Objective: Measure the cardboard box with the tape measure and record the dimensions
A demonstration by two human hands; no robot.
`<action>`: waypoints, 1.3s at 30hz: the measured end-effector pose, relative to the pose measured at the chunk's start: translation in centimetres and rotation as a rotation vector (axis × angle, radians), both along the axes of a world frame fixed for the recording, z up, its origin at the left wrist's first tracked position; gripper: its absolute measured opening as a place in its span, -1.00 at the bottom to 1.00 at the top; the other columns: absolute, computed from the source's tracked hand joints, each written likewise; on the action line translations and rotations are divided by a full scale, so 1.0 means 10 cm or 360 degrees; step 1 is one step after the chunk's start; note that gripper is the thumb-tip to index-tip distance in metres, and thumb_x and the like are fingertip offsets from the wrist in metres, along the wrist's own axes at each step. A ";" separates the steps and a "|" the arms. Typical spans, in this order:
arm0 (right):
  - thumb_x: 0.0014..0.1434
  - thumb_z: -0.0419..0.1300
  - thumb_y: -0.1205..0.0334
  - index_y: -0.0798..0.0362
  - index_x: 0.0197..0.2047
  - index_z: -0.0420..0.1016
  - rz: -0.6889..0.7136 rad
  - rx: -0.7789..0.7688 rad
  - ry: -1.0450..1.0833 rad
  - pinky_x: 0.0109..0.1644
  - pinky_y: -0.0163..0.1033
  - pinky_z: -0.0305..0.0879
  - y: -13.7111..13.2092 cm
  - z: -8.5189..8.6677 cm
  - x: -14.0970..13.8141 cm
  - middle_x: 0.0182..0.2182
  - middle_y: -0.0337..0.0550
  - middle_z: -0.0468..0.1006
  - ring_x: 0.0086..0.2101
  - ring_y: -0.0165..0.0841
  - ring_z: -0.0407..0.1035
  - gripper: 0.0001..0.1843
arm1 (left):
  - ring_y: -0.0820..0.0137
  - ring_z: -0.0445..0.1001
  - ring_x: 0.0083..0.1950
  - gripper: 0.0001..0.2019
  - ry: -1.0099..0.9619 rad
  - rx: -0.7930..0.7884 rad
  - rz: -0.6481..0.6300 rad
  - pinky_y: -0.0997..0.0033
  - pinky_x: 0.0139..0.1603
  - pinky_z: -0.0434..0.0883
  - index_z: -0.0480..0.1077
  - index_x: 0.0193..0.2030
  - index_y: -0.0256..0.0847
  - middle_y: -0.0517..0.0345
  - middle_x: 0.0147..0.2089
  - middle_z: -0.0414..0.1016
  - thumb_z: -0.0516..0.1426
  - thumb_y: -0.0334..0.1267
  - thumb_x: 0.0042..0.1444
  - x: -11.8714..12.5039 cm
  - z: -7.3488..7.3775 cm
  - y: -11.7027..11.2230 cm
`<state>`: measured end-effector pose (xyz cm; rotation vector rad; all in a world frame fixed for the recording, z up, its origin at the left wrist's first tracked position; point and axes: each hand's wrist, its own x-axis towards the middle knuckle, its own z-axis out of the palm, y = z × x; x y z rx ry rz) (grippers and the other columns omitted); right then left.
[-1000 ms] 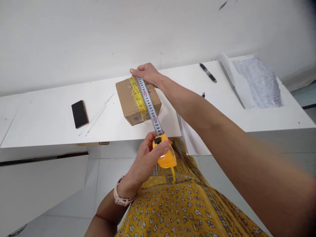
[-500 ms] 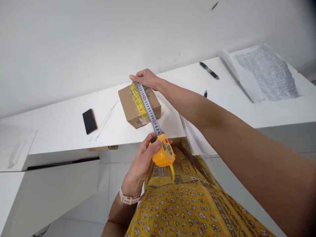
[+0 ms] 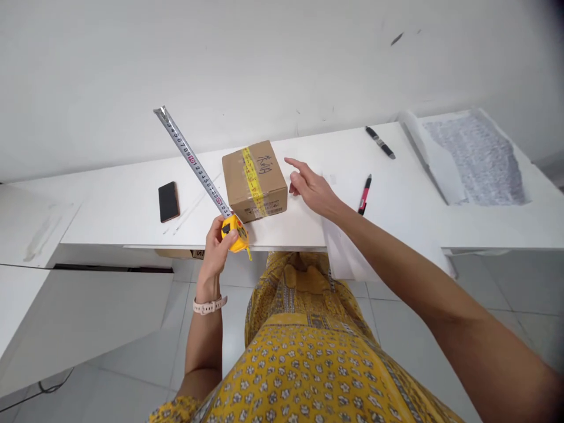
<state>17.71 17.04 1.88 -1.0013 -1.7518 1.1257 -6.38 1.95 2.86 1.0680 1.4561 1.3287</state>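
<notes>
My left hand (image 3: pixel 217 239) grips a yellow tape measure (image 3: pixel 235 232) at the near edge of the white table (image 3: pixel 110 217). Its steel blade (image 3: pixel 191 160) sticks out up and to the left, free in the air, passing left of a small cardboard box (image 3: pixel 254 179) sealed with yellow tape. My right hand (image 3: pixel 311 187) hovers just right of the box with fingers spread and the forefinger stretched toward it, holding nothing.
A black phone (image 3: pixel 168 201) lies left of the box. A red pen (image 3: pixel 365 194) and a black pen (image 3: pixel 379 142) lie to the right. Printed sheets (image 3: pixel 473 158) cover the table's right end, and white paper (image 3: pixel 341 252) hangs over the near edge. A wall backs the table.
My right hand let go of the blade's end at the box's far edge and drew back to the right. The left hand swung the tape measure left, and the blade now points up-left off the box.
</notes>
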 end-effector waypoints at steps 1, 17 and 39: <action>0.27 0.04 -0.32 -0.15 0.27 0.33 -0.0017 0.0033 -0.0011 -0.14 -0.16 0.33 0.00 0.03 -0.02 -0.41 -0.24 0.48 -0.36 -0.31 0.39 -0.36 | 0.26 0.49 -0.12 -0.47 0.0019 0.0008 -0.0019 0.30 -0.10 0.47 0.38 0.03 -0.14 0.09 -0.09 0.48 0.32 0.03 -0.04 0.00 0.07 0.00; 0.09 0.31 -0.22 0.04 -0.11 0.58 -0.0181 -0.0212 0.0638 -0.17 -0.20 0.50 0.26 0.56 -0.21 -0.26 -0.12 0.56 -0.28 -0.36 0.44 -0.50 | 0.17 0.53 -0.27 -0.59 0.0680 -0.0848 -0.1246 0.37 -0.36 0.41 0.58 -0.05 -0.18 -0.05 -0.19 0.58 0.30 -0.10 -0.06 -0.95 1.27 0.45; 0.21 0.24 -0.02 0.05 -0.36 0.40 -0.0032 -0.0253 0.0109 -0.46 -0.33 0.12 0.26 0.30 -0.24 -0.60 -0.28 0.40 -0.56 -0.48 0.23 -0.70 | 0.33 0.46 -0.44 -0.60 0.0387 -0.0608 -0.0823 0.47 -0.59 0.34 0.56 -0.14 -0.30 -0.08 -0.25 0.60 0.21 -0.03 0.01 -1.15 0.96 1.19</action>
